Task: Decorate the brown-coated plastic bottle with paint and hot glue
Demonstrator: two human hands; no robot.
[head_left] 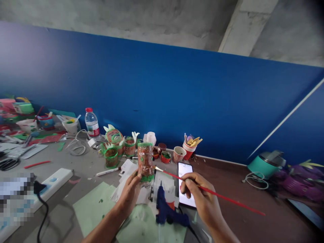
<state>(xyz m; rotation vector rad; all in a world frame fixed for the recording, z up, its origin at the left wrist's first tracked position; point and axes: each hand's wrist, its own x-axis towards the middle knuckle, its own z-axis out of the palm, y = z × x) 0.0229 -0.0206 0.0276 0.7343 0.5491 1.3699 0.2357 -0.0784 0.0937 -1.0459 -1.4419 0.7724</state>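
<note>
My left hand is closed around the lower left side of a painted plastic bottle piece, brown in the middle with green bands at top and bottom, held upright. My right hand pinches a long red paintbrush. The brush tip points left and is at the bottle piece's lower right side; whether it touches I cannot tell. Below the hands lies a blue glue gun on green paper. A phone with a lit screen lies partly behind my right hand.
Behind stand small paint cups, a patterned paper cup, a red cup of wooden sticks, painted pots and a water bottle. A power strip lies left, a teal pot right. A blue partition rises behind.
</note>
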